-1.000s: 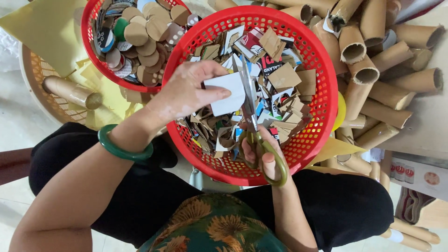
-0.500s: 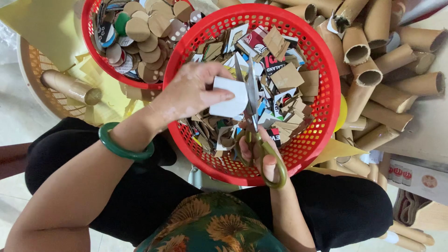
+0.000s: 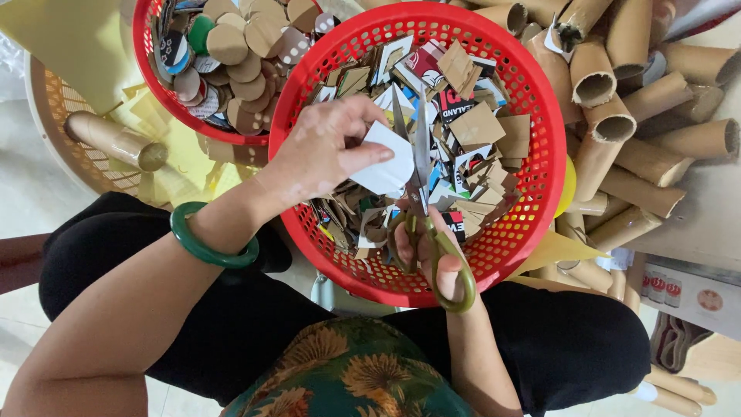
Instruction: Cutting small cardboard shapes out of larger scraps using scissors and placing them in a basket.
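My left hand (image 3: 324,150) pinches a white piece of card (image 3: 384,164) over a red plastic basket (image 3: 532,193) on my lap. My right hand (image 3: 432,251) grips green-handled scissors (image 3: 423,166), whose blades point away from me and lie along the right edge of the card. The basket holds several cut card scraps (image 3: 478,127), brown and printed. A green bangle (image 3: 210,243) circles my left wrist.
A second red basket (image 3: 150,66) at upper left holds several round card discs (image 3: 247,38). Many brown cardboard tubes (image 3: 641,100) are heaped to the right. One tube (image 3: 116,139) lies in a wicker tray (image 3: 46,108) with yellow paper (image 3: 69,38) at left.
The card has shifted a little in my left hand's fingers against the scissor blades. Both hands stay over the basket.
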